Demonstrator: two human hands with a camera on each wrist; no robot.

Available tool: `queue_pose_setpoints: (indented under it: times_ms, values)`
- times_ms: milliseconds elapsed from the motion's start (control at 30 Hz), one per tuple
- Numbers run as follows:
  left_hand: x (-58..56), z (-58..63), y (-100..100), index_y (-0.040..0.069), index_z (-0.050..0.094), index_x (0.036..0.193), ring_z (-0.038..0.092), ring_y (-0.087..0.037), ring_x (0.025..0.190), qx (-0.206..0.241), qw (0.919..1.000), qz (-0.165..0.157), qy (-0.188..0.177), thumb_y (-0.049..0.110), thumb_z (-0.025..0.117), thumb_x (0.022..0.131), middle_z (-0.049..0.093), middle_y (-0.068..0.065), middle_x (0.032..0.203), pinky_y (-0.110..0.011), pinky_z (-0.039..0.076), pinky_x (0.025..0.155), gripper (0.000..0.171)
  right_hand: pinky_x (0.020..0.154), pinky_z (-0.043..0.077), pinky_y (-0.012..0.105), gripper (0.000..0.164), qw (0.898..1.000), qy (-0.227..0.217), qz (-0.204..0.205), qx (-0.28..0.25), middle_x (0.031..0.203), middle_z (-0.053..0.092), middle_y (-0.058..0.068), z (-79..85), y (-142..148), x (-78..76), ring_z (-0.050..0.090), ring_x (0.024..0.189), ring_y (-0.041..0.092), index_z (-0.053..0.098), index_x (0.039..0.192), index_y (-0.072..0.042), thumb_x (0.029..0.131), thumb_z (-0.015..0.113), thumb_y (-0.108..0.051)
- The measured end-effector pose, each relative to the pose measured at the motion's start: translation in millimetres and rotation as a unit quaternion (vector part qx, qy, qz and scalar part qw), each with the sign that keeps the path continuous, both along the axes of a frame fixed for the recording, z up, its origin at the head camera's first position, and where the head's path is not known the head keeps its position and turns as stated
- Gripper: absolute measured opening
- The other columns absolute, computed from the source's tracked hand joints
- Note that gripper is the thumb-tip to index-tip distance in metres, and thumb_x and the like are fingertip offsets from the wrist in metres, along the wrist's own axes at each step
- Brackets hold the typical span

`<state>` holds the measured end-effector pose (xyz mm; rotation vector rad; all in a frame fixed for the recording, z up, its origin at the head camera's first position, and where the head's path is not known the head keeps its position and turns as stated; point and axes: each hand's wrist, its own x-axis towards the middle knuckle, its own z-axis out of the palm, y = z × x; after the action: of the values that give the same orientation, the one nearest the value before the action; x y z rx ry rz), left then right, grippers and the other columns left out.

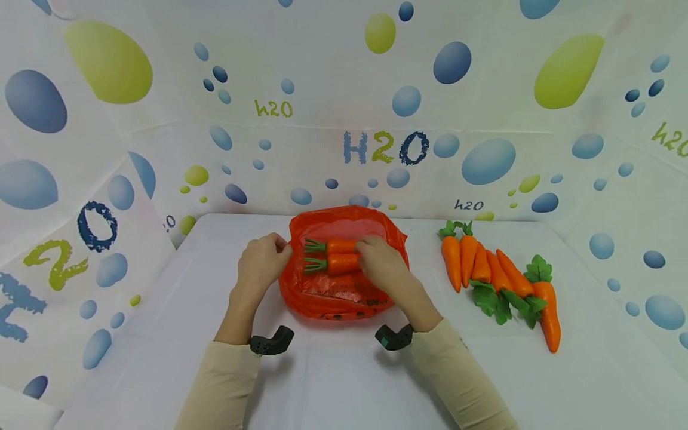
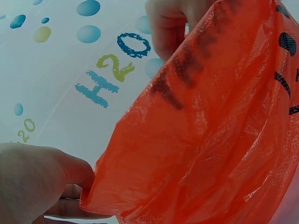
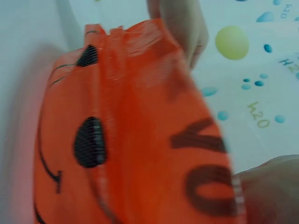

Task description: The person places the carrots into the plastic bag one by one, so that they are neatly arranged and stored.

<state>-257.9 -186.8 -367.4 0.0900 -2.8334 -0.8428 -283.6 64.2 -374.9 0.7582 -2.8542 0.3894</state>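
Note:
An orange-red plastic bag (image 1: 333,301) with dark printing stands open-mouthed on the table. Two carrots (image 1: 341,263) with short green stems lie side by side in its mouth, stems toward the left. My left hand (image 1: 260,263) pinches the bag's left rim; the left wrist view shows the film (image 2: 187,154) between thumb and fingers. Reaching over the right rim, my right hand (image 1: 384,263) grips at the carrots' right ends, which its fingers hide. From the right wrist, the bag's side (image 3: 140,140) blocks the view of the carrots.
Several more carrots (image 1: 500,272) with green leaves (image 1: 486,298) lie in a group on the table right of the bag. The white table (image 1: 333,382) meets a patterned cloth backdrop (image 1: 322,71) behind and at both sides. Dark cameras (image 1: 271,341) sit on both wrists.

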Motion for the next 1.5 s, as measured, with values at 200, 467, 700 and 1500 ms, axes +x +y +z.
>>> queue_pose_setpoints:
  times_ms: [200,467,700,1500]
  values:
    - [-0.5,1.1,1,0.002,0.068,0.103,0.060,-0.023,0.068,-0.003,1.0000,0.001,0.009,0.024,0.052,0.096,0.070,-0.014,0.085,-0.029,0.051,0.057,0.028,0.092,0.055,0.039,0.019,0.999,0.043,0.013,-0.030,0.118,0.066,0.010,8.4,8,0.8,0.060,0.110,0.028,0.069,0.110,-0.005,0.092,0.068,-0.009]
    - [-0.1,1.2,1,0.002,0.068,0.104,0.060,-0.022,0.067,0.002,1.0000,0.000,0.001,0.024,0.052,0.097,0.069,-0.013,0.085,-0.028,0.051,0.057,0.028,0.093,0.056,0.041,0.023,0.995,0.070,-0.002,-0.070,0.124,0.063,0.013,21.0,20,2.3,0.058,0.113,0.031,0.067,0.115,-0.005,0.093,0.068,-0.012]
    - [0.5,1.2,1,0.002,0.068,0.104,0.060,-0.022,0.067,0.004,1.0000,0.000,-0.002,0.023,0.052,0.097,0.069,-0.013,0.085,-0.028,0.051,0.056,0.028,0.101,0.052,0.045,0.031,0.992,0.044,-0.033,-0.110,0.132,0.056,0.014,28.7,33,-0.7,0.053,0.120,0.032,0.064,0.124,-0.005,0.097,0.065,-0.020]
    - [0.3,0.1,1,0.002,0.067,0.103,0.059,-0.023,0.069,-0.001,1.0000,0.001,-0.002,0.024,0.052,0.096,0.069,-0.014,0.085,-0.029,0.051,0.058,0.028,0.104,0.050,0.051,0.035,0.985,0.011,-0.095,-0.143,0.140,0.051,0.018,31.8,65,-13.4,0.048,0.128,0.036,0.060,0.128,-0.006,0.099,0.059,-0.025]
